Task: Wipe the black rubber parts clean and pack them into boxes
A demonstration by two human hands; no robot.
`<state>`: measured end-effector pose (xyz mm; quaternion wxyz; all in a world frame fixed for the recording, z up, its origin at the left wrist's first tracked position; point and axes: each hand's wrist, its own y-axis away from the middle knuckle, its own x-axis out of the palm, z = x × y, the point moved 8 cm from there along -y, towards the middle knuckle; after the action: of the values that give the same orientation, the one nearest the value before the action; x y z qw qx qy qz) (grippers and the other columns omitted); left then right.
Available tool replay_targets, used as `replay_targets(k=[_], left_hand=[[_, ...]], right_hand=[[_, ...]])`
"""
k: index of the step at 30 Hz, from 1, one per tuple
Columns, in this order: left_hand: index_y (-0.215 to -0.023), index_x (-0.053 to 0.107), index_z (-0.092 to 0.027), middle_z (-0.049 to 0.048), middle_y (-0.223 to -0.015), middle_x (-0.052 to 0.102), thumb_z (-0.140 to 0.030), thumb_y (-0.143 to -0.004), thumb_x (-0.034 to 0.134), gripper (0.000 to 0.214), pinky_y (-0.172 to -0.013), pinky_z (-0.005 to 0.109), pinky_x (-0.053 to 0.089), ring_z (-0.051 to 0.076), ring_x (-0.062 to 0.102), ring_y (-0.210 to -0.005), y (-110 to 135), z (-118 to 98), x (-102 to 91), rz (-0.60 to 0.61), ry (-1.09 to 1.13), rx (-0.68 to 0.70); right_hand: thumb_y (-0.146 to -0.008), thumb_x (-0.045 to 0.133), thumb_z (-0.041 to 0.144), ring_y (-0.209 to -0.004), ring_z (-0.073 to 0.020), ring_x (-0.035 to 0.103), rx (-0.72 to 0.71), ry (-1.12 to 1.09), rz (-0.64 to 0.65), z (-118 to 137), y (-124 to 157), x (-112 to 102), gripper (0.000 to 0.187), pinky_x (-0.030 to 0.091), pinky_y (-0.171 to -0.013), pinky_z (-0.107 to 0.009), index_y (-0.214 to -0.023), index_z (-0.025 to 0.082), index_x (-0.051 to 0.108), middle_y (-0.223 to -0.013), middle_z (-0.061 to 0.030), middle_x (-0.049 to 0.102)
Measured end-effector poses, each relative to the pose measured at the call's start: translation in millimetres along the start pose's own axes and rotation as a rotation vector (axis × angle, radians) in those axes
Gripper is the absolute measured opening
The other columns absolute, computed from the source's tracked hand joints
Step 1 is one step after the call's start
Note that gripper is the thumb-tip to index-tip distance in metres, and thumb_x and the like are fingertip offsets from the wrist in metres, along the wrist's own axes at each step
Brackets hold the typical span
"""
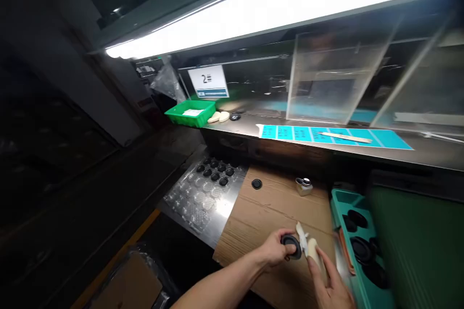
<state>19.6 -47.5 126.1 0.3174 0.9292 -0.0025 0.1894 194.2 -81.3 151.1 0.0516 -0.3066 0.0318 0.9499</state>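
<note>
My left hand (277, 249) pinches a black round rubber-like ring (291, 246) by its edge, above the cardboard. Close to it on the right, my right hand (331, 280) grips a cream-coloured rounded pad (312, 249), possibly a sponge. A thin white piece (302, 237) with ragged edges stands between the ring and the pad; whether it is part of the pad I cannot tell. Another black ring (256, 184) lies flat on the cardboard sheet (250, 217) farther back. Beside it to the right sits a small container with a shiny metal top (304, 185).
A clear tray (195, 203) holds several black rings on the left. To the right is a teal bin (339, 198) with black parts. The shelf above carries a green basket (192, 111), cream pads (219, 116), a blue label strip (290, 133) and a thin wooden stick (346, 136).
</note>
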Motion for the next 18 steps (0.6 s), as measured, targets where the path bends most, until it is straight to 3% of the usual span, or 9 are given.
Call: replay_targets(k=[2,5,8,11,13,18], left_hand=[[-0.114,0.055,-0.013,0.0021,-0.085,0.061,-0.021,-0.054,0.077,0.064,-0.055,0.023,0.032,0.011,0.051,-0.061,20.4,9.7,-43.7,-0.058,0.123,0.008],[-0.096,0.054,-0.013,0.0006,-0.077,0.053,-0.027,-0.062,0.07,0.04,-0.054,0.023,0.03,0.011,0.049,-0.062,48.3,10.7,-94.6,-0.102,0.371,0.011],[-0.09,0.058,-0.011,0.0046,-0.081,0.055,-0.042,-0.079,0.06,0.032,-0.056,0.023,0.031,0.012,0.051,-0.067,66.4,9.3,-134.8,-0.096,0.592,-0.007],[-0.088,0.061,-0.01,0.0068,-0.081,0.059,-0.049,-0.091,0.049,0.04,-0.059,0.024,0.034,0.013,0.052,-0.066,69.6,14.8,-168.7,-0.167,0.737,0.014],[-0.084,0.062,-0.01,0.0092,-0.079,0.062,-0.053,-0.093,0.044,0.048,-0.065,0.027,0.04,0.016,0.055,-0.067,64.4,20.1,-180.3,-0.213,0.811,0.028],[-0.087,0.065,-0.008,0.0147,-0.087,0.067,-0.064,-0.089,0.05,0.058,-0.081,0.034,0.048,0.023,0.063,-0.079,47.2,19.7,-176.9,-0.199,0.957,0.05]], right_hand=[[-0.085,0.05,0.072,-0.117,-0.0337,0.062,-0.079,-0.025,0.091,35.5,-0.5,46.4,0.067,0.057,-0.091,-0.045,-0.131,0.025,0.061,-0.128,-0.0086,0.065],[-0.088,0.044,0.073,-0.116,-0.0314,0.063,-0.215,-0.006,0.258,78.5,17.3,121.3,0.067,0.056,-0.092,-0.045,-0.131,0.025,0.061,-0.13,-0.0089,0.063],[-0.093,0.035,0.071,-0.117,-0.0329,0.06,-0.313,0.108,0.344,99.8,38.4,170.6,0.068,0.053,-0.094,-0.049,-0.137,0.024,0.058,-0.135,-0.0134,0.056],[-0.097,0.03,0.065,-0.111,-0.0322,0.06,-0.439,0.213,0.371,116.0,52.9,198.7,0.066,0.052,-0.093,-0.048,-0.136,0.02,0.06,-0.126,-0.0178,0.055],[-0.098,0.03,0.062,-0.109,-0.032,0.059,-0.537,0.254,0.419,127.2,60.9,214.1,0.065,0.051,-0.092,-0.047,-0.134,0.018,0.061,-0.119,-0.0182,0.057],[-0.099,0.028,0.061,-0.114,-0.0363,0.053,-0.634,0.408,0.4,144.2,54.9,229.0,0.069,0.049,-0.09,-0.048,-0.136,0.012,0.059,-0.122,-0.022,0.053]])
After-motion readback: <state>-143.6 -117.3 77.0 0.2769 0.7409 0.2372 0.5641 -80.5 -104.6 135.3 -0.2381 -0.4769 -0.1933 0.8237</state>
